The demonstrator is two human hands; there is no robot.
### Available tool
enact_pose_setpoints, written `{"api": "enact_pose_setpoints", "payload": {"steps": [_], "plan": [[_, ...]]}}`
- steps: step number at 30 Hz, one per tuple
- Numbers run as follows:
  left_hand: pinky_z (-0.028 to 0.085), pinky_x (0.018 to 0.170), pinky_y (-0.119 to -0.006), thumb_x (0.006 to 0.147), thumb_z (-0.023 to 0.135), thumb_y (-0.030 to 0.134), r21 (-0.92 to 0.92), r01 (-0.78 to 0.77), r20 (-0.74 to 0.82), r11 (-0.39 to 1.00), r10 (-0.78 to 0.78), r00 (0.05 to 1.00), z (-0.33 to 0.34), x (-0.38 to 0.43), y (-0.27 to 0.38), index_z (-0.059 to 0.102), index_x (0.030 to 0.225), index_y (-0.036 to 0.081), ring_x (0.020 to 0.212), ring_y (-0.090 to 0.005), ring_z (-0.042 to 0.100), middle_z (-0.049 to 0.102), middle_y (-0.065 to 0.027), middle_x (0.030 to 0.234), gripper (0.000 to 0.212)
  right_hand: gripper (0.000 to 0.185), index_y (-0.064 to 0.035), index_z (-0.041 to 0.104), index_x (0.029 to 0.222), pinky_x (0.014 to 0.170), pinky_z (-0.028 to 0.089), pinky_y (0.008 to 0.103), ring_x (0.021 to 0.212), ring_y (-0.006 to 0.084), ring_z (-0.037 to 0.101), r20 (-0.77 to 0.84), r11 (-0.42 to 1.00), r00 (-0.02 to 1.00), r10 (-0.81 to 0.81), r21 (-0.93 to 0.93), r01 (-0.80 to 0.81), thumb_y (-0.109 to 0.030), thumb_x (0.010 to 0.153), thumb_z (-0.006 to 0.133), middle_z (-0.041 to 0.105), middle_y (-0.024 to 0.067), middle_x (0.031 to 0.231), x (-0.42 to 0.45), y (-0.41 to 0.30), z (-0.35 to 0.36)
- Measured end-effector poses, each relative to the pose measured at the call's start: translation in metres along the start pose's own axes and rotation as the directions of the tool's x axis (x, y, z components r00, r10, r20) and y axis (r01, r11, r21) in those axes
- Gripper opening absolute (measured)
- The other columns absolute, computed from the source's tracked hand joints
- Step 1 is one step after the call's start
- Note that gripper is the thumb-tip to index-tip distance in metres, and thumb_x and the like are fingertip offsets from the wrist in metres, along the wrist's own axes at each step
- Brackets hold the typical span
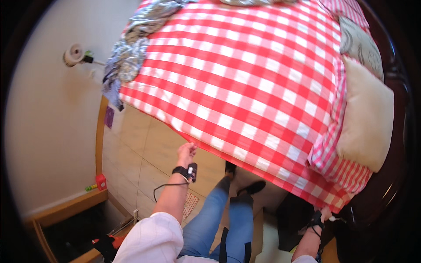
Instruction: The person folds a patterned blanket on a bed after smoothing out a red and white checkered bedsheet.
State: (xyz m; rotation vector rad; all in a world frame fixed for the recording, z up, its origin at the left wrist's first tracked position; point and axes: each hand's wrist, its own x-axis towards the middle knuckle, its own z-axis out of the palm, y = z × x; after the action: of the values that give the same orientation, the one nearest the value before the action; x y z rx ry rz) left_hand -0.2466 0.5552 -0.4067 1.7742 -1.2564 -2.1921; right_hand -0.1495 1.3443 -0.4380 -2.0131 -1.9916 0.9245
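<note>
A red and white checked sheet covers the bed, its near edge hanging over the side. My left hand is at that near edge, left of centre; its fingers are bent close together, and whether they pinch the cloth is unclear. My right hand is at the sheet's lower right corner, partly hidden beneath the cloth, its fingers mostly out of sight. A cream pillow lies at the right on a pink striped cloth, with a grey-green patterned pillow beyond it.
Crumpled grey-blue cloths lie along the bed's far left edge. A dark glossy headboard rises at the right. On the tiled floor, a dotted mat lies by my legs. A wooden frame is at lower left, with a red block beside it.
</note>
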Motion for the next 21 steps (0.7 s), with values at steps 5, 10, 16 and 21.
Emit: {"api": "enact_pose_setpoints", "payload": {"steps": [5,10,16,21], "plan": [[0.054,0.061,-0.031,0.089,0.064,0.004,-0.181,0.001,0.044,0.983,0.007,0.999,-0.067,-0.064,0.025,0.055,0.107,0.008,0.073,-0.0188,0.066,0.065,-0.0061,0.085,0.020,0.038,0.0094,0.062,0.104,0.083,0.048,0.0478,0.093,0.0432,0.064,0.053,0.734,0.822,-0.567,-0.419,0.534,-0.014,0.074,0.067,0.068,0.0266,0.103,-0.125,-0.060,-0.004],[0.055,0.074,-0.033,0.092,0.064,0.011,-0.328,0.140,0.273,0.934,-0.048,0.961,-0.116,-0.130,0.063,0.057,0.105,0.011,0.084,-0.0180,0.067,0.067,-0.0040,0.090,0.015,0.037,-0.0023,0.056,0.106,0.050,0.047,0.0308,0.060,0.0174,0.056,0.735,0.724,0.485,-0.473,0.011,0.689,0.001,0.072,0.069,0.059,0.0075,0.082,-0.183,-0.048,0.065],[0.054,0.072,-0.035,0.092,0.064,0.013,-0.525,0.100,0.106,0.845,-0.052,0.993,-0.264,-0.142,0.093,0.058,0.112,0.009,0.083,-0.0199,0.067,0.067,-0.0060,0.090,0.021,0.030,-0.0008,0.060,0.112,0.054,0.049,0.0275,0.067,0.0160,0.063,0.999,0.776,0.032,-0.032,0.005,0.631,-0.003,0.082,0.064,0.065,0.0068,0.087,-0.477,-0.177,0.043],[0.053,0.073,-0.033,0.094,0.062,0.016,-0.476,0.111,0.104,0.873,-0.069,0.992,-0.341,-0.124,0.139,0.060,0.104,0.010,0.083,-0.0194,0.066,0.067,-0.0058,0.089,0.012,0.024,0.0006,0.061,0.108,0.053,0.048,0.0283,0.064,0.0172,0.062,1.000,0.703,-0.011,0.008,0.003,0.712,-0.004,0.085,0.063,0.064,0.0069,0.081,-0.565,-0.205,0.060]]}}
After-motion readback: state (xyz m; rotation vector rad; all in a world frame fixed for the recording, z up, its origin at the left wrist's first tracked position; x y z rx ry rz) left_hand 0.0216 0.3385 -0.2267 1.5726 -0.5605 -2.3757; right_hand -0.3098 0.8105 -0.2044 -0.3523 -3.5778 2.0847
